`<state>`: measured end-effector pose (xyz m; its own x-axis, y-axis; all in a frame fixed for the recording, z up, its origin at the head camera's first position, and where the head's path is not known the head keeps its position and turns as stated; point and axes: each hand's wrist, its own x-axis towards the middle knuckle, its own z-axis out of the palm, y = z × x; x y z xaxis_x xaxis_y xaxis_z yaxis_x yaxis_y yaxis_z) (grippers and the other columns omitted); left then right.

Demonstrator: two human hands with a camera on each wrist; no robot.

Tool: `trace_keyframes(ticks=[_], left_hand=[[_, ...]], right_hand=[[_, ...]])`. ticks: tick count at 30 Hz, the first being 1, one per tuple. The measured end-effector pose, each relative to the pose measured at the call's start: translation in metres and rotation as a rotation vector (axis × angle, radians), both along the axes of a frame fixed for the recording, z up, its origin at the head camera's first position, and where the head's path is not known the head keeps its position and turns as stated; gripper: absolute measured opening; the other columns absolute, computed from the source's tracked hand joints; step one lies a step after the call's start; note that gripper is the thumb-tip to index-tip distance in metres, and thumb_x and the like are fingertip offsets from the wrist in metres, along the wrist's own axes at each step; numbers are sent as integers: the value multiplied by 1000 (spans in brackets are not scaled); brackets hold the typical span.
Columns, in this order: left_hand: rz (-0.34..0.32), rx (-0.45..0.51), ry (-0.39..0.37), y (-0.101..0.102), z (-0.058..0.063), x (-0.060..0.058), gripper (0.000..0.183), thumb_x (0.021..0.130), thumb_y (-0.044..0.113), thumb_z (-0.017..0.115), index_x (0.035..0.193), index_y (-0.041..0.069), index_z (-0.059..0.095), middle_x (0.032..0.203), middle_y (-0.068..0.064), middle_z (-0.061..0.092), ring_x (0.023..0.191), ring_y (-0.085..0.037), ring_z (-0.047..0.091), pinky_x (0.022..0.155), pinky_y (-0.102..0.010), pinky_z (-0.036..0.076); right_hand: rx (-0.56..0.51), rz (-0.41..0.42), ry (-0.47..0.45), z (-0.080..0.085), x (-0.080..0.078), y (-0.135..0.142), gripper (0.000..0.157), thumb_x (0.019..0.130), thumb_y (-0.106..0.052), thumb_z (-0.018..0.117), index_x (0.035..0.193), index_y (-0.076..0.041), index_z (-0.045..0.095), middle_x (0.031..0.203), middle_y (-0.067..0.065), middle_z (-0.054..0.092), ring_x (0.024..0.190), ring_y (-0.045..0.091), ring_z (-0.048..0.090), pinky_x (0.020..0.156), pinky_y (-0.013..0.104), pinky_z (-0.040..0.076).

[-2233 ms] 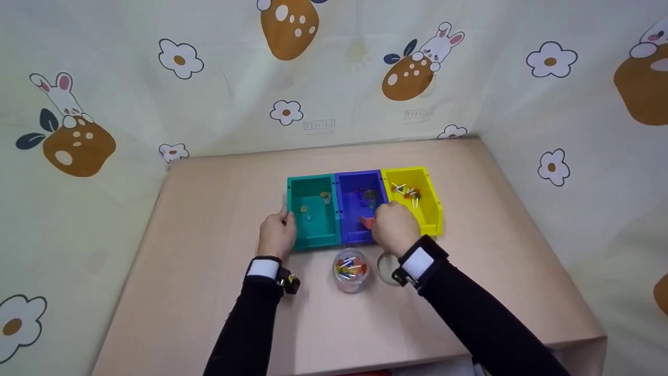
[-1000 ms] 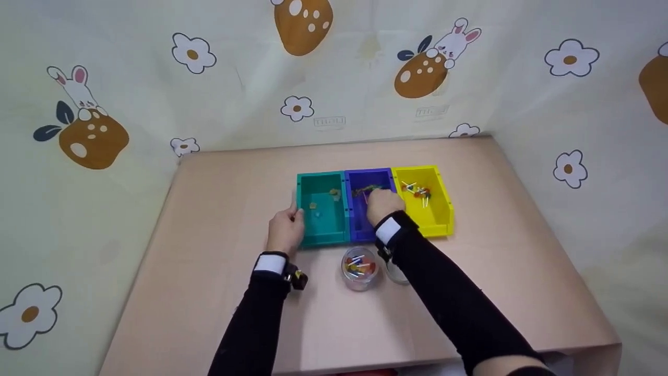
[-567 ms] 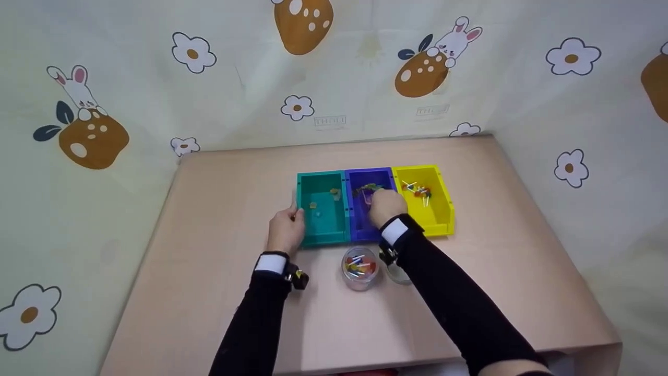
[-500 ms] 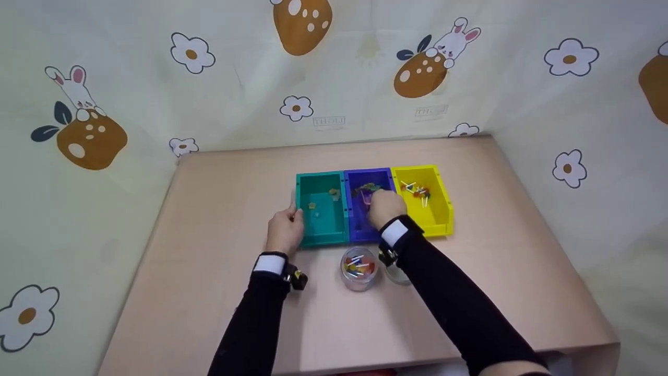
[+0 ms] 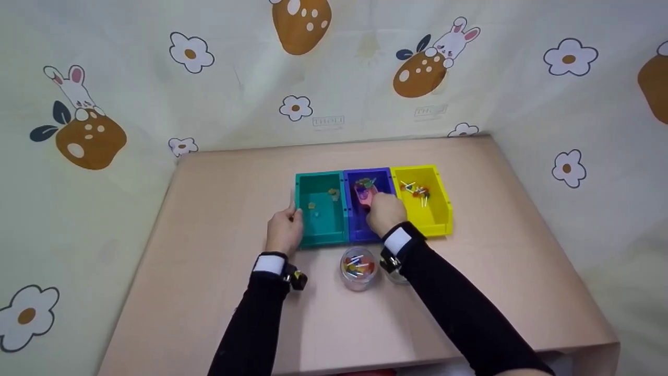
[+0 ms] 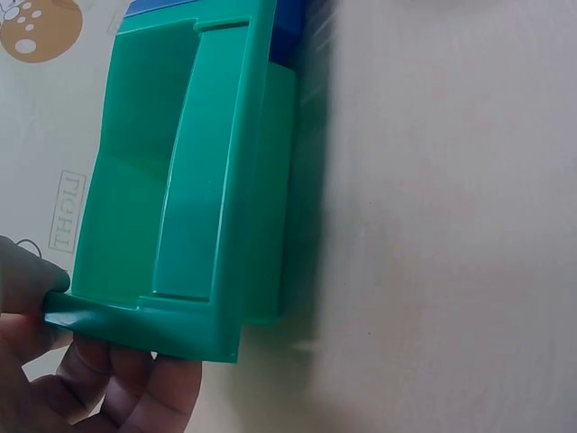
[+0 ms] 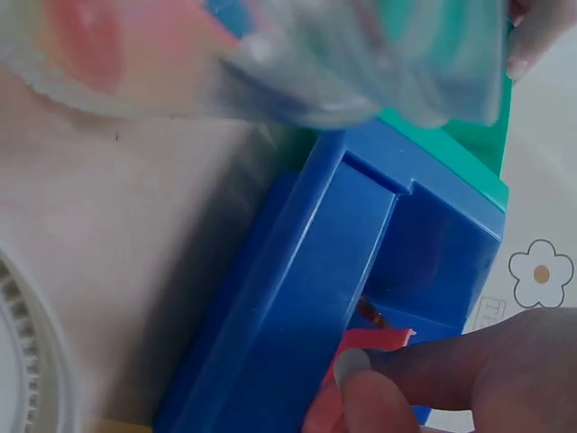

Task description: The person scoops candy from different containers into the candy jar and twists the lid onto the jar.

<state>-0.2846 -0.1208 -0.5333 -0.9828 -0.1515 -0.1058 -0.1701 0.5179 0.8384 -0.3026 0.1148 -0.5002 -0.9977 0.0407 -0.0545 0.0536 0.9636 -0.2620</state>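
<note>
My left hand (image 5: 284, 231) grips the left rim of the teal bin (image 6: 194, 162), thumb on top and fingers below. Small tan and clear pieces lie in that bin. Over the purple bin (image 5: 359, 228), which looks blue in the right wrist view, my right hand (image 5: 387, 213) pinches a pink scoop (image 5: 365, 195). Small green, yellow and purple pieces (image 5: 366, 183) show in and around the scoop's far end; which lie inside it, I cannot tell. Thumb and finger meet on the scoop (image 7: 377, 339) in the right wrist view.
A yellow bin (image 5: 433, 228) on the right holds small coloured pieces with white stems (image 5: 417, 192). A clear jar (image 5: 359, 269) of similar pieces stands in front of the bins. Beside it a round lid (image 7: 36, 361) is partly hidden by my right wrist in the head view.
From the purple bin's front, my right hand moved deeper into it with the pink scoop. Over the last half second the scoop turned and shows more plainly. My left hand kept its grip.
</note>
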Motion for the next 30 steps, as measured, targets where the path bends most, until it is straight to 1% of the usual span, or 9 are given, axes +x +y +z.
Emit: trace_keyframes(ticks=[6,14,17,19,21,24,26,28,30], left_hand=[[5,-11,18,0,-1,1,46,115,24,53,155,-1,55,159,-20,58,152,-35,54,125,-49,47],[13,2,-10,1,-1,-1,46,115,23,53,156,1,55,160,-19,57,153,-33,53,126,-50,45],[18,4,-14,1,-1,-1,45,115,23,53,156,2,56,159,-19,59,146,-30,59,121,-49,50],[22,0,-10,1,-1,0,45,115,22,53,155,3,57,157,-19,61,139,-27,62,116,-49,53],[24,0,-4,1,-1,0,44,115,22,53,155,3,58,154,-20,64,128,-28,63,108,-50,54],[21,-5,7,1,-2,0,44,115,22,53,155,3,58,154,-21,63,133,-29,64,111,-49,54],[15,-5,8,1,-2,-1,45,115,21,52,156,1,56,156,-22,62,138,-32,63,113,-50,54],[14,-2,5,1,-3,-1,46,115,22,53,156,0,55,158,-21,59,144,-33,60,116,-51,52],[12,-1,5,1,-3,-2,46,115,22,53,156,0,54,159,-21,58,147,-34,58,118,-51,52]], right_hand=[[-40,-13,102,-7,5,2,22,96,-7,68,108,11,75,104,28,80,97,45,79,89,55,66],[-74,-31,180,-14,12,5,23,99,-6,68,110,14,71,103,31,76,97,46,77,90,56,65],[-91,-39,195,-15,14,7,24,100,-6,67,112,15,69,103,31,75,97,46,76,91,55,65],[-101,-41,210,-17,14,7,24,100,-6,67,113,15,69,103,31,75,97,46,76,90,56,65],[-105,-38,227,-18,15,7,24,100,-6,67,113,15,68,103,31,74,97,46,76,90,56,65],[-98,-34,260,-20,16,7,24,99,-5,68,112,15,67,102,31,74,96,46,75,89,56,65],[-92,-34,280,-20,16,7,24,98,-5,68,111,15,66,102,30,74,96,45,75,89,55,65],[-93,-36,290,-20,17,7,24,99,-5,68,112,15,65,101,30,73,95,45,76,88,55,65],[-107,-43,294,-19,18,6,24,99,-5,67,112,15,65,102,31,73,95,46,76,88,56,65]])
